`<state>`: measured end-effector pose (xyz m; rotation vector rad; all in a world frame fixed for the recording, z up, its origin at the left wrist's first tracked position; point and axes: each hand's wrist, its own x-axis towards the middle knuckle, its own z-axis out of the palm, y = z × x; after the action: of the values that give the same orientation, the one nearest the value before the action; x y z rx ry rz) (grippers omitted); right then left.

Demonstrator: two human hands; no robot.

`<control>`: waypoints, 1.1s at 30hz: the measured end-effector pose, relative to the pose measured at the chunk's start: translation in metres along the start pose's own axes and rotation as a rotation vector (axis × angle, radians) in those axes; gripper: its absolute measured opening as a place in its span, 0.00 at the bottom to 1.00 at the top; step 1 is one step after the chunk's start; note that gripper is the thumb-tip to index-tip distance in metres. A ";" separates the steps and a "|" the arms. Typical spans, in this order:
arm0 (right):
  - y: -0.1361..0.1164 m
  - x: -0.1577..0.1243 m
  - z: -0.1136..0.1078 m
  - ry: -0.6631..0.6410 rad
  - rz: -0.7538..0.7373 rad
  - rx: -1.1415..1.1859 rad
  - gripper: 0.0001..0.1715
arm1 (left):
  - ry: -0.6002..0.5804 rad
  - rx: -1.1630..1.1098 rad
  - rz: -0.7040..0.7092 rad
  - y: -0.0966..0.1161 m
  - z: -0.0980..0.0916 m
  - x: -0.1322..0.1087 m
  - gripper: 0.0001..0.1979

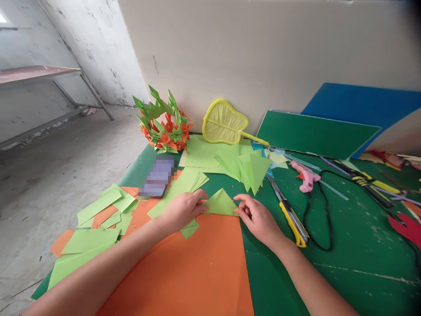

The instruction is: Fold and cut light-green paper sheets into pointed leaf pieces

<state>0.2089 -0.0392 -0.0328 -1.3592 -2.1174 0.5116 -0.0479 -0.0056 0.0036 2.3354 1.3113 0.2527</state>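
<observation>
The left hand (187, 206) and right hand (256, 215), fingers slightly apart, flanked the folded green paper (222, 202) at the orange sheet (194, 267)'s far edge. The phone screen (158, 177) was too blurred to read.

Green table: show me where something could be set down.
The green table has bare room between the right forearm and the red piece; a narrower patch lies between that forearm and the orange sheet. The left side is crowded with paper pieces.
</observation>
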 end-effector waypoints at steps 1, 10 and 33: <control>0.000 0.000 0.001 0.008 0.006 -0.008 0.11 | 0.017 0.001 0.007 0.000 0.002 0.000 0.08; -0.004 0.003 0.000 -0.006 -0.060 -0.058 0.09 | -0.023 0.043 0.070 0.002 0.000 -0.006 0.08; -0.005 0.003 0.000 0.005 -0.036 -0.080 0.12 | -0.033 0.052 0.042 0.001 -0.015 -0.010 0.11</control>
<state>0.2044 -0.0387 -0.0291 -1.3613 -2.1750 0.4119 -0.0576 -0.0101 0.0180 2.4019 1.2684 0.1944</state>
